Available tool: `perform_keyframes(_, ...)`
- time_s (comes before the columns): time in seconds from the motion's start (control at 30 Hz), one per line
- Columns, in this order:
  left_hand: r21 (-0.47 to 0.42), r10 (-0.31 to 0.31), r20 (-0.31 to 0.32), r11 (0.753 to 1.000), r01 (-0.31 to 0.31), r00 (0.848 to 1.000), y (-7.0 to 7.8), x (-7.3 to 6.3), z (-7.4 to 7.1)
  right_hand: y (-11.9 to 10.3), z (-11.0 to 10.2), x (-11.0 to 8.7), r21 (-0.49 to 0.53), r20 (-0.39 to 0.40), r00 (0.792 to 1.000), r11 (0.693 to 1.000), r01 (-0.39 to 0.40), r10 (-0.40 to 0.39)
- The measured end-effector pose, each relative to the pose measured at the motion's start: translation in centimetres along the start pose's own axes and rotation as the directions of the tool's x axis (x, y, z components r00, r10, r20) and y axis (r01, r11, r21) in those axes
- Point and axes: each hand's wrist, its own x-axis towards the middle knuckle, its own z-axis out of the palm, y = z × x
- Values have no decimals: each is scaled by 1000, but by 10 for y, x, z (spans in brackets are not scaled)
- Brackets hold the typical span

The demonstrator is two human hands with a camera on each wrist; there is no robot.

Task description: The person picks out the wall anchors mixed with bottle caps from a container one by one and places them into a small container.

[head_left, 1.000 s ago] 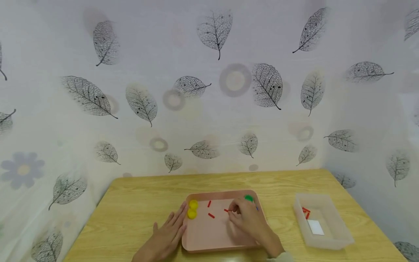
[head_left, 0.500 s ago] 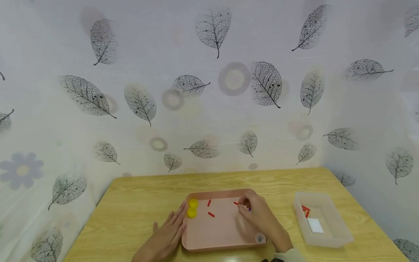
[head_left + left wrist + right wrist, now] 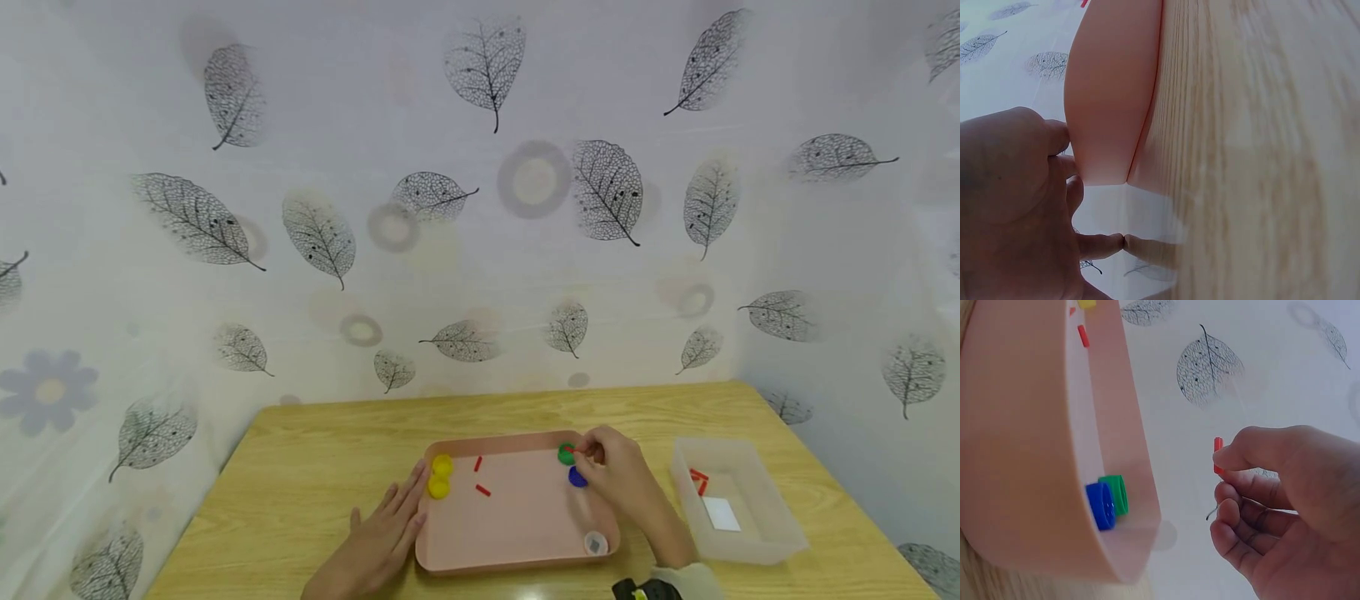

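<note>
My right hand [image 3: 626, 483] pinches a small red stick [image 3: 1217, 455] between thumb and forefinger. It hovers over the right end of the pink tray [image 3: 510, 533], by a green bottle cap [image 3: 562, 456] and a blue bottle cap [image 3: 577, 477]. Seen from the head, the stick overlaps the green cap; the right wrist view shows it apart from both caps. My left hand [image 3: 382, 533] lies at the tray's left side with straight fingers, fingertips touching the tray wall [image 3: 1107, 94]. Two red sticks [image 3: 483, 490] lie loose in the tray.
Two yellow caps [image 3: 439, 487] sit at the tray's left end. A small clear round piece [image 3: 596, 544] is in its near right corner. Farther right stands a translucent box [image 3: 757, 548] with several red sticks [image 3: 699, 481] and a white square card [image 3: 722, 514]. A patterned wall rises behind.
My right hand has carried the red stick right and toward the back of the tray, uncovering the blue cap and the clear round piece. The left hand has stayed put.
</note>
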Motion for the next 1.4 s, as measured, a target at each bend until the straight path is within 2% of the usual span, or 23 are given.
perform_keyframes(0.1,0,-2,-2,1000,2,1000,0,1,1,4,-6,-1,-35,-34,999,999,-1,0)
perform_keyframes(0.23,-2,-2,-3,1000,2,1000,0,1,1,10,-17,-2,-73,-81,996,997,34,-40)
perform_keyframes(0.6,-18,21,-19,1000,-22,1000,0,-1,0,24,-38,-7,-160,-143,988,987,30,-53)
perform_keyframes(0.9,-28,28,-21,999,-29,999,-2,-1,-1,31,-57,-10,-184,-155,988,982,-48,19)
perform_keyframes(1.13,-32,21,-16,999,-22,1000,-1,-1,-1,44,-69,-15,-200,-190,981,977,-80,42)
perform_keyframes(1.4,-36,20,-9,999,-21,1000,2,-3,-3,58,-85,-24,-204,-218,970,967,-153,108)
